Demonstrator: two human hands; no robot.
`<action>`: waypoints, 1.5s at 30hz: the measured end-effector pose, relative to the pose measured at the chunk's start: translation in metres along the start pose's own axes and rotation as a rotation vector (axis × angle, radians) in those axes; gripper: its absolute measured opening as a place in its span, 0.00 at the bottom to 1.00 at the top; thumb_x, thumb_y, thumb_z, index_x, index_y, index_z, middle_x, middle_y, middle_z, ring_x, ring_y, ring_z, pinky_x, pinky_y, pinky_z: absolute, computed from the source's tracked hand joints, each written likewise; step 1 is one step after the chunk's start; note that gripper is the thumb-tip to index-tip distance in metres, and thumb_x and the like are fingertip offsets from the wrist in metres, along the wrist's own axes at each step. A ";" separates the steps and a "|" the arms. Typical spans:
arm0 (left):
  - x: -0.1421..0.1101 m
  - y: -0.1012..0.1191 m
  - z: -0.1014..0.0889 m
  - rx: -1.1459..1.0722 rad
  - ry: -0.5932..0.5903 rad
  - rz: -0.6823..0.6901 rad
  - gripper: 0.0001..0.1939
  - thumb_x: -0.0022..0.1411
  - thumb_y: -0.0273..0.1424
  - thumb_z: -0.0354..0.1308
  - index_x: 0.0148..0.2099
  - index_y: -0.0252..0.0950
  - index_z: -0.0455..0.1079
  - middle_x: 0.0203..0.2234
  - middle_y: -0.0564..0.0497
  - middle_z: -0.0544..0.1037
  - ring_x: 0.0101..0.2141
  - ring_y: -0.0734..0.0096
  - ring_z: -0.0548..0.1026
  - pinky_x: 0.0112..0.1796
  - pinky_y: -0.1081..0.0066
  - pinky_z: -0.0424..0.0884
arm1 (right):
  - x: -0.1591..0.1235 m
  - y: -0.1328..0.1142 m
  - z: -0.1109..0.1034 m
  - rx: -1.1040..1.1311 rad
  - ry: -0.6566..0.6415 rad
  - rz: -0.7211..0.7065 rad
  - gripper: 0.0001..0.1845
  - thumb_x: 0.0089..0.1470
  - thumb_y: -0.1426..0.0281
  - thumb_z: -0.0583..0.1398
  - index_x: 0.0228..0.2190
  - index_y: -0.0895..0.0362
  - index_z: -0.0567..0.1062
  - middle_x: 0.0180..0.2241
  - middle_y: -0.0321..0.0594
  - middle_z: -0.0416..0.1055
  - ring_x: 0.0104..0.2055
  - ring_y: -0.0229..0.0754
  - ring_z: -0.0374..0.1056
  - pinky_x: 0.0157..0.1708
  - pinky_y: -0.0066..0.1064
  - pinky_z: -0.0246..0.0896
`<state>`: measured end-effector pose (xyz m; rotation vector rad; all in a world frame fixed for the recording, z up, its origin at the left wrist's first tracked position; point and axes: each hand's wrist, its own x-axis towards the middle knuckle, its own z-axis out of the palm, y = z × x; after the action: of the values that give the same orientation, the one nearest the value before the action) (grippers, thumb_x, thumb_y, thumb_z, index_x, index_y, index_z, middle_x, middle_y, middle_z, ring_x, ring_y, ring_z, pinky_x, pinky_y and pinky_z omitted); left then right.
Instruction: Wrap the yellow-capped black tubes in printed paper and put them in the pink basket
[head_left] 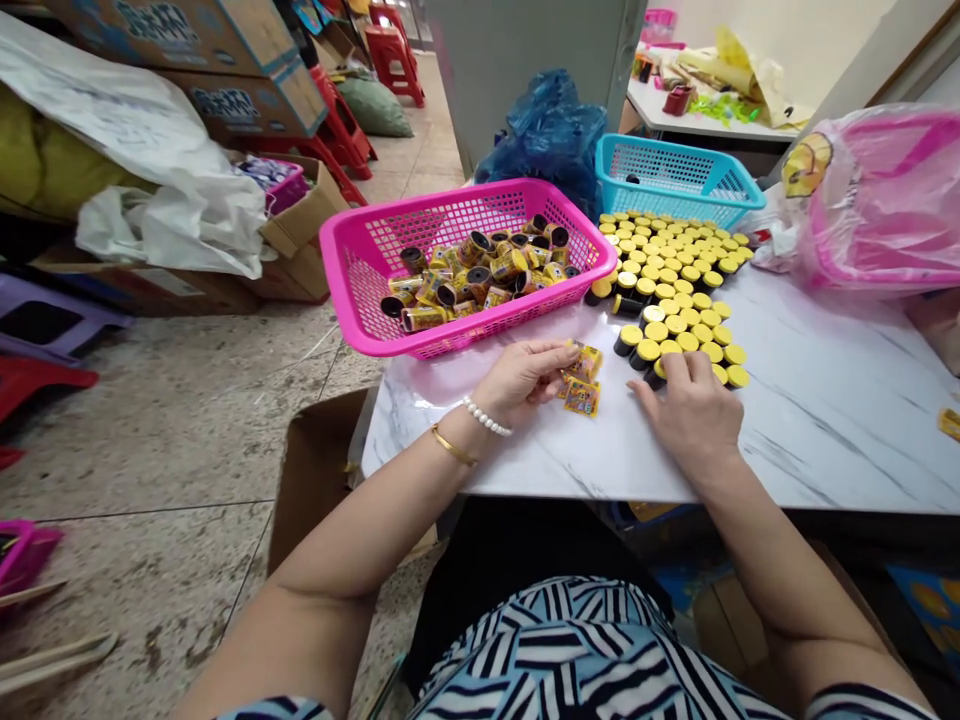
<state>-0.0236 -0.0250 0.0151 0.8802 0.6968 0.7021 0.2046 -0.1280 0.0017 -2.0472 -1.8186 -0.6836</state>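
Note:
My left hand [521,380] is over the marble-patterned table [825,430], its fingertips pinching a small yellow packet [583,362]. A second yellow packet [582,397] lies just below those fingers. My right hand [694,405] rests its fingers on a black cylinder with a yellow cap [655,372], at the edge of a tight block of upright capped cylinders [675,290]. Loose cylinders with printed yellow wrappers [480,268] lie in a pink plastic mesh basket [420,215].
A blue mesh basket [675,165] stands behind the cylinders, next to a blue plastic bag [544,140]. A pink-trimmed plastic bag [877,200] sits at the right. Cardboard boxes [247,100] and red stools [394,60] line the tiled floor at the left.

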 end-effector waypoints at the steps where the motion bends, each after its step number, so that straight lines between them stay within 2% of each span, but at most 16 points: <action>1: 0.000 0.000 0.000 -0.004 -0.030 -0.016 0.21 0.47 0.40 0.80 0.35 0.28 0.80 0.20 0.52 0.75 0.15 0.86 0.60 0.15 0.79 0.45 | -0.003 0.001 0.004 -0.015 -0.027 0.014 0.15 0.63 0.57 0.64 0.40 0.57 0.75 0.40 0.48 0.75 0.35 0.47 0.68 0.29 0.36 0.53; 3: 0.000 0.001 0.000 -0.029 -0.063 -0.037 0.20 0.48 0.39 0.80 0.32 0.27 0.79 0.18 0.54 0.72 0.15 0.87 0.58 0.16 0.80 0.46 | -0.005 0.001 0.009 0.053 -0.031 0.052 0.08 0.63 0.64 0.63 0.38 0.56 0.74 0.40 0.47 0.74 0.36 0.47 0.68 0.31 0.36 0.58; 5: 0.001 0.002 0.000 -0.076 -0.055 -0.049 0.18 0.49 0.36 0.80 0.31 0.27 0.78 0.18 0.54 0.72 0.15 0.88 0.56 0.15 0.81 0.45 | -0.003 -0.001 0.010 0.269 0.012 0.083 0.05 0.61 0.67 0.63 0.37 0.55 0.73 0.38 0.45 0.73 0.39 0.48 0.70 0.36 0.39 0.66; 8: 0.003 0.002 -0.001 -0.134 -0.002 -0.069 0.15 0.50 0.31 0.79 0.33 0.27 0.78 0.23 0.52 0.76 0.15 0.90 0.57 0.15 0.83 0.43 | 0.003 -0.007 0.001 0.876 0.061 0.167 0.13 0.59 0.66 0.67 0.45 0.53 0.75 0.44 0.43 0.75 0.47 0.48 0.74 0.47 0.42 0.75; 10: 0.004 0.001 0.000 -0.143 0.029 -0.084 0.13 0.52 0.29 0.78 0.35 0.27 0.79 0.25 0.51 0.77 0.15 0.91 0.58 0.14 0.84 0.43 | 0.009 -0.012 -0.006 1.281 0.022 0.212 0.20 0.56 0.65 0.71 0.50 0.49 0.77 0.52 0.42 0.76 0.53 0.47 0.76 0.55 0.43 0.76; 11: 0.004 0.001 0.000 -0.140 0.034 -0.090 0.12 0.53 0.28 0.77 0.35 0.27 0.79 0.25 0.51 0.77 0.15 0.91 0.59 0.14 0.84 0.44 | 0.012 -0.014 -0.008 1.421 -0.009 0.222 0.21 0.55 0.64 0.72 0.50 0.48 0.78 0.54 0.41 0.76 0.55 0.46 0.76 0.59 0.44 0.74; 13: 0.004 0.001 0.001 -0.133 0.026 -0.098 0.10 0.57 0.28 0.75 0.36 0.26 0.79 0.26 0.50 0.78 0.15 0.91 0.59 0.14 0.85 0.45 | 0.018 -0.020 -0.010 1.559 -0.072 0.224 0.19 0.53 0.64 0.74 0.47 0.48 0.82 0.54 0.40 0.78 0.58 0.46 0.75 0.64 0.44 0.71; 17: 0.002 0.003 0.001 -0.194 0.005 -0.108 0.07 0.60 0.26 0.72 0.39 0.26 0.80 0.26 0.50 0.78 0.15 0.92 0.58 0.14 0.86 0.45 | 0.024 -0.030 -0.006 1.550 -0.131 0.290 0.17 0.50 0.64 0.75 0.43 0.48 0.84 0.49 0.39 0.81 0.54 0.45 0.78 0.61 0.43 0.74; 22: 0.000 0.006 0.001 -0.271 -0.016 -0.085 0.04 0.62 0.23 0.69 0.36 0.26 0.79 0.26 0.51 0.78 0.15 0.92 0.59 0.13 0.86 0.46 | 0.023 -0.036 -0.005 1.485 -0.059 0.347 0.16 0.51 0.63 0.75 0.42 0.51 0.83 0.48 0.41 0.82 0.52 0.45 0.79 0.58 0.42 0.76; 30: 0.001 0.007 0.003 -0.287 -0.042 -0.105 0.08 0.59 0.26 0.72 0.34 0.27 0.76 0.28 0.50 0.79 0.15 0.93 0.56 0.13 0.85 0.44 | 0.027 -0.044 -0.008 1.538 -0.166 0.359 0.15 0.54 0.62 0.73 0.39 0.52 0.76 0.48 0.42 0.84 0.48 0.45 0.83 0.52 0.42 0.81; 33: 0.003 0.006 0.002 -0.287 -0.065 -0.107 0.09 0.58 0.27 0.72 0.34 0.27 0.76 0.28 0.50 0.79 0.14 0.92 0.55 0.13 0.84 0.41 | 0.027 -0.042 -0.009 1.468 -0.164 0.300 0.15 0.55 0.64 0.72 0.38 0.52 0.72 0.47 0.43 0.84 0.47 0.46 0.83 0.49 0.40 0.83; 36: 0.003 0.004 0.001 -0.261 -0.061 -0.078 0.10 0.57 0.29 0.73 0.34 0.27 0.76 0.27 0.50 0.79 0.14 0.91 0.55 0.14 0.82 0.41 | 0.028 -0.039 -0.011 1.288 -0.102 0.154 0.15 0.55 0.65 0.71 0.41 0.51 0.72 0.48 0.42 0.83 0.47 0.46 0.83 0.48 0.40 0.83; 39: 0.000 0.001 0.002 -0.181 0.001 0.019 0.15 0.55 0.35 0.75 0.34 0.27 0.78 0.23 0.52 0.75 0.16 0.88 0.59 0.15 0.81 0.45 | 0.034 -0.036 -0.012 1.161 -0.057 0.017 0.16 0.56 0.65 0.71 0.44 0.51 0.74 0.47 0.41 0.81 0.47 0.45 0.82 0.50 0.41 0.82; 41: -0.001 0.000 0.002 -0.128 0.059 0.115 0.19 0.53 0.40 0.77 0.36 0.28 0.79 0.21 0.54 0.73 0.18 0.85 0.63 0.18 0.80 0.53 | 0.040 -0.034 -0.011 1.177 -0.045 -0.031 0.17 0.55 0.65 0.72 0.44 0.51 0.75 0.44 0.39 0.80 0.45 0.44 0.81 0.49 0.40 0.82; 43: -0.002 0.000 0.001 -0.085 0.142 0.222 0.22 0.51 0.41 0.78 0.39 0.30 0.79 0.25 0.53 0.76 0.23 0.81 0.69 0.22 0.80 0.61 | 0.047 -0.031 -0.009 1.232 -0.039 -0.049 0.19 0.53 0.64 0.74 0.43 0.51 0.77 0.41 0.37 0.79 0.41 0.42 0.80 0.45 0.36 0.82; 45: -0.002 -0.001 0.001 -0.054 0.175 0.289 0.24 0.50 0.41 0.79 0.44 0.33 0.78 0.34 0.50 0.80 0.30 0.76 0.76 0.28 0.78 0.69 | 0.051 -0.029 -0.004 1.286 -0.041 -0.047 0.20 0.50 0.63 0.76 0.43 0.51 0.77 0.40 0.37 0.77 0.39 0.40 0.78 0.40 0.33 0.80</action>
<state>-0.0239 -0.0272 0.0152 0.8853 0.7093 1.0614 0.1792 -0.0839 0.0309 -1.1126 -1.5955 0.4764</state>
